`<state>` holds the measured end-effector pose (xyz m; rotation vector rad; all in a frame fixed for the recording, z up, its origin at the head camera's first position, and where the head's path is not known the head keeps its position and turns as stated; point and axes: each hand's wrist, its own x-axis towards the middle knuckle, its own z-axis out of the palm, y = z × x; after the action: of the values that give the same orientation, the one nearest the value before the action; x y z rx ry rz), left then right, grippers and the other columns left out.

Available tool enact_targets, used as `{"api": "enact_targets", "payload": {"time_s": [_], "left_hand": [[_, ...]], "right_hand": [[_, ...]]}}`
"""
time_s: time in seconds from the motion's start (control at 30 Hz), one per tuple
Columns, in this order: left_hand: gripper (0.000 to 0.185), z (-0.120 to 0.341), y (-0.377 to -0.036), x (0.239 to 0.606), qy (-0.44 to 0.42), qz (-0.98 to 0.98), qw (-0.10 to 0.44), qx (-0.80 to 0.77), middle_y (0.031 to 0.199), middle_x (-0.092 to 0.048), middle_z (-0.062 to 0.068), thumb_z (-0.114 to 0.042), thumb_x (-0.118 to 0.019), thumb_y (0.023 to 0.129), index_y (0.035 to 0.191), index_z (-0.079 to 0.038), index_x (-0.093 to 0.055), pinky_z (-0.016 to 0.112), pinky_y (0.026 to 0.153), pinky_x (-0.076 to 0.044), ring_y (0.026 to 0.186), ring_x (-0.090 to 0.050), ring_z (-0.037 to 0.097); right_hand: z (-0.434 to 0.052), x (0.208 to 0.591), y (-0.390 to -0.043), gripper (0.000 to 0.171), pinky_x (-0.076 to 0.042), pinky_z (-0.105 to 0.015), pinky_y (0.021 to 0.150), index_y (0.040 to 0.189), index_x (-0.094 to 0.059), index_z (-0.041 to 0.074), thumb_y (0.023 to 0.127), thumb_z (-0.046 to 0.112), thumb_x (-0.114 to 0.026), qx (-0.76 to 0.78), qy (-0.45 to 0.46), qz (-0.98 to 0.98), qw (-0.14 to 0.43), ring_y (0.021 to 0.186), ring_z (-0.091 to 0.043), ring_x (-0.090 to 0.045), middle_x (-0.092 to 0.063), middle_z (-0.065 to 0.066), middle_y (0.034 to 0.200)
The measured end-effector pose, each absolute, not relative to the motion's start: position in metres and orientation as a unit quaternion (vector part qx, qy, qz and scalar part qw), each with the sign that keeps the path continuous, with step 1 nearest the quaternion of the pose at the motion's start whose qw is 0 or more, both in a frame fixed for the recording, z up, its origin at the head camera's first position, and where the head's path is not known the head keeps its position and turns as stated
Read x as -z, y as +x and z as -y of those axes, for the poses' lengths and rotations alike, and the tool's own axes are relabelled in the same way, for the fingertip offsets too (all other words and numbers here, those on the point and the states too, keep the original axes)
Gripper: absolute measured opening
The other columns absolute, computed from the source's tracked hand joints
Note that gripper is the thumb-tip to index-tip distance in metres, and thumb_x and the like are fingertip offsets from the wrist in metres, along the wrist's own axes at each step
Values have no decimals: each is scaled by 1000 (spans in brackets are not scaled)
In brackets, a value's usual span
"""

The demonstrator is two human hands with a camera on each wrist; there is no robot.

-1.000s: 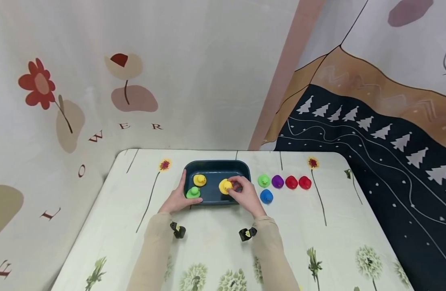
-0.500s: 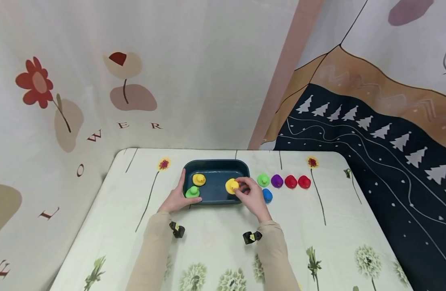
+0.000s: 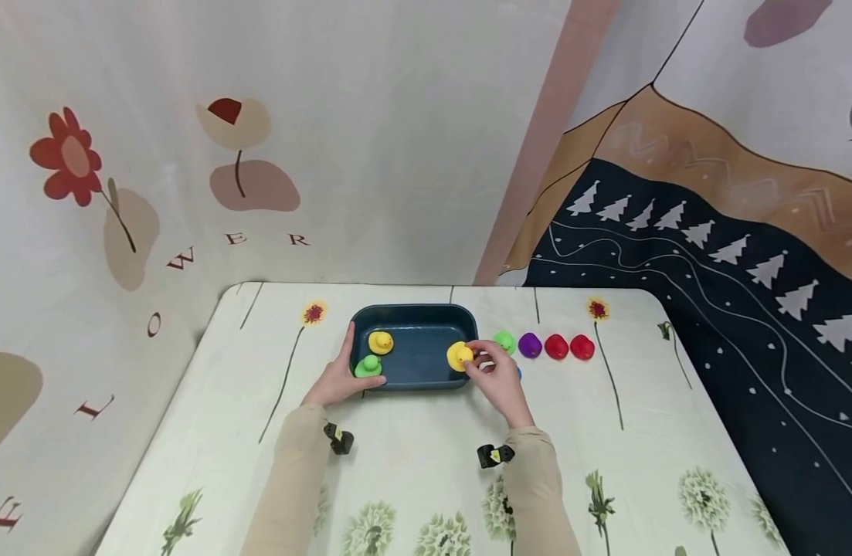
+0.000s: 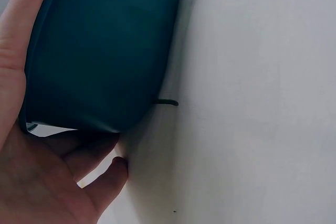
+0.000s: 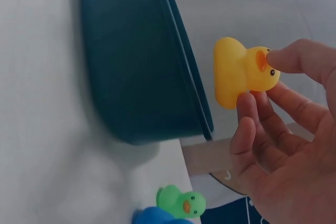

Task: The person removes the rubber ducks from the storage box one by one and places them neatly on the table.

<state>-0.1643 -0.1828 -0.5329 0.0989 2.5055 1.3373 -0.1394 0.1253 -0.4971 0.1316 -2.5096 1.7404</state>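
The yellow duck [image 3: 459,356] is pinched at its head between the thumb and fingertips [image 5: 247,103] of the right hand [image 3: 497,379], held in the air over the right end of the dark teal tray [image 3: 413,314], about level with its rim. The left hand [image 3: 340,378] grips the tray's near left corner, thumb along the left wall and fingers tucked under the front edge, well apart from the held duck.

Inside the tray a second yellow duck [image 3: 380,342] sits toward the back left, and a green duck [image 3: 368,366] sits at the front left, just beside the left hand. On the flower-printed tablecloth [image 3: 412,455] right of the tray a row of ducks runs outward: a green one [image 3: 504,342], a purple one [image 3: 530,345], then two red ones [image 3: 568,347]. A blue duck [image 5: 157,215] lies in front of that row, mostly hidden behind the right hand in the head view, so it probably touches nothing.

The held duck is plain glossy yellow with an orange beak and a small black eye, its rounded body pointing toward the tray.
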Motion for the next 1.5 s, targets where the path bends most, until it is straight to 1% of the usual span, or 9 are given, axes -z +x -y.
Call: {"api": "enact_targets", "payload": {"time_s": [0.1, 0.23, 0.43, 0.57, 0.77, 1.0, 1.2, 1.3, 1.5], "left_hand": [[121, 183, -164, 533, 33, -873, 151, -463, 156, -14, 24, -43, -79, 79, 153, -33, 16, 61, 102, -33, 127, -40, 50], [121, 184, -164, 533, 33, -873, 152, -463, 156, -14, 24, -40, -79, 80, 153, -33, 16, 61, 102, -33, 127, -40, 50], [119, 184, -165, 531, 35, -870, 152, -468, 158, -10, 22, -35, -79, 81, 153, -33, 16, 62, 104, -30, 131, -35, 49], [119, 184, -165, 532, 37, -870, 154, -467, 158, -9, 22, -35, -79, 81, 152, -33, 17, 62, 104, -31, 131, -35, 49], [119, 185, -166, 533, 41, -869, 149, -470, 158, -9, 22, -36, -79, 81, 153, -33, 16, 62, 104, -30, 130, -35, 50], [121, 185, -166, 534, 41, -871, 149, -467, 158, -9, 22, -40, -80, 79, 153, -32, 16, 62, 104, -30, 130, -35, 50], [122, 184, -166, 535, 50, -873, 139, -465, 157, -10, 25, -39, -79, 79, 153, -30, 17, 63, 102, -31, 129, -36, 52], [122, 184, -167, 536, 45, -872, 143, -466, 158, -10, 23, -41, -80, 78, 153, -32, 16, 63, 103, -31, 130, -35, 51], [120, 184, -168, 536, 40, -872, 155, -462, 158, -8, 22, -41, -78, 80, 152, -33, 18, 62, 104, -29, 131, -34, 50]], "right_hand": [[-129, 498, -138, 27, -48, -24, 71, 113, -67, 2, 86, 3, -70, -571, 39, 818, 48, 89, -25, -59, -62, -11, 105], [-135, 501, -137, 28, -46, -23, 69, 113, -66, 0, 85, 0, -70, -570, 34, 819, 55, 88, -27, -60, -62, -13, 105], [-144, 503, -139, 31, -45, -21, 69, 115, -65, -2, 85, 1, -72, -571, 29, 819, 58, 90, -30, -59, -61, -16, 108], [-152, 504, -141, 29, -45, -20, 69, 113, -67, 0, 85, 0, -71, -568, 21, 820, 66, 87, -28, -59, -61, -15, 107], [-163, 506, -141, 29, -47, -19, 68, 115, -66, 2, 86, 2, -69, -554, 8, 829, 72, 88, -25, -59, -61, -13, 108], [-173, 508, -139, 30, -47, -21, 72, 118, -64, 1, 88, 2, -68, -544, -21, 836, 65, 92, -27, -60, -60, -14, 113], [-184, 511, -137, 31, -47, -19, 71, 117, -64, 0, 87, 2, -68, -546, -27, 833, 78, 91, -27, -60, -61, -15, 113], [-189, 513, -136, 31, -46, -18, 70, 118, -64, 0, 87, 3, -68, -546, -34, 834, 77, 91, -26, -58, -61, -16, 114], [-201, 517, -133, 32, -46, -18, 71, 120, -63, 1, 88, 4, -67, -548, -50, 832, 65, 92, -26, -57, -60, -16, 115]]}}
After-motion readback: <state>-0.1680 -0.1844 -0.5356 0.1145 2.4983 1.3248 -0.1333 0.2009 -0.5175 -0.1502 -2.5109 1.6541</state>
